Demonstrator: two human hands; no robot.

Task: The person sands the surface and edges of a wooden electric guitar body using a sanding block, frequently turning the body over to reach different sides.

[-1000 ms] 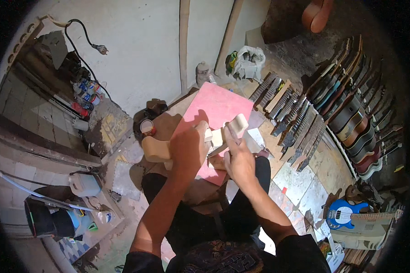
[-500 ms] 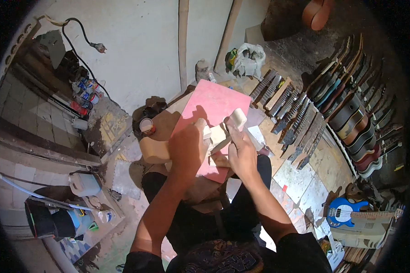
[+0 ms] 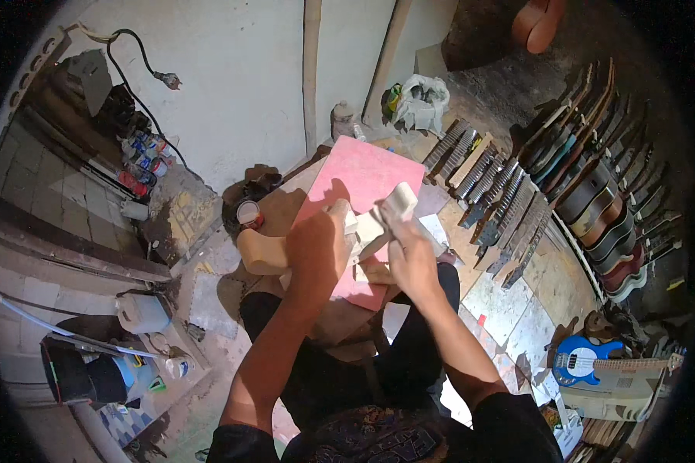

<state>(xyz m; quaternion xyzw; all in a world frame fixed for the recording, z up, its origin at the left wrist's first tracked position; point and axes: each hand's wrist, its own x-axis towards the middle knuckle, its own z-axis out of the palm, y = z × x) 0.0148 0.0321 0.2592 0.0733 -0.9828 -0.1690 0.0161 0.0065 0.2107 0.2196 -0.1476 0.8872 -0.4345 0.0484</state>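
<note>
The left hand (image 3: 319, 248) is curled down over a pale wooden piece (image 3: 367, 231), fingers bent and pressing it onto the pink sheet (image 3: 363, 179) that lies across the person's lap and a low bench (image 3: 286, 204). The right hand (image 3: 411, 258) is closed around a light block (image 3: 399, 202), whose upper end sticks out above the fingers and touches the wooden piece just beside the left hand. A rounded tan wooden body blank (image 3: 261, 251) lies against the left edge of the pink sheet, partly hidden by the left hand. Just beyond it, a small round tin (image 3: 248, 213) stands open; what it holds is too small to tell. Farther left on the floor stand a white plastic jug (image 3: 141, 312) and a dark bucket (image 3: 73, 374) with a blue bottle (image 3: 123, 370) beside it; their contents cannot be seen. The floor is worn concrete with patches of tile, and a plain pale wall (image 3: 239, 85) rises behind the bench, with two wooden slats (image 3: 310, 69) leaning against it. A black cable with a plug (image 3: 166, 79) hangs on the wall at upper left, above a cluster of small bottles (image 3: 143, 158). To the right of the hands, a row of fretted guitar necks (image 3: 494, 201) lies side by side on the floor, and beyond them a rack of guitar bodies (image 3: 602, 208) stands on edge. A crumpled white plastic bag (image 3: 421, 100) sits near the wall, and a small blue guitar (image 3: 583, 359) lies on a cardboard box (image 3: 618, 386) at lower right.
</note>
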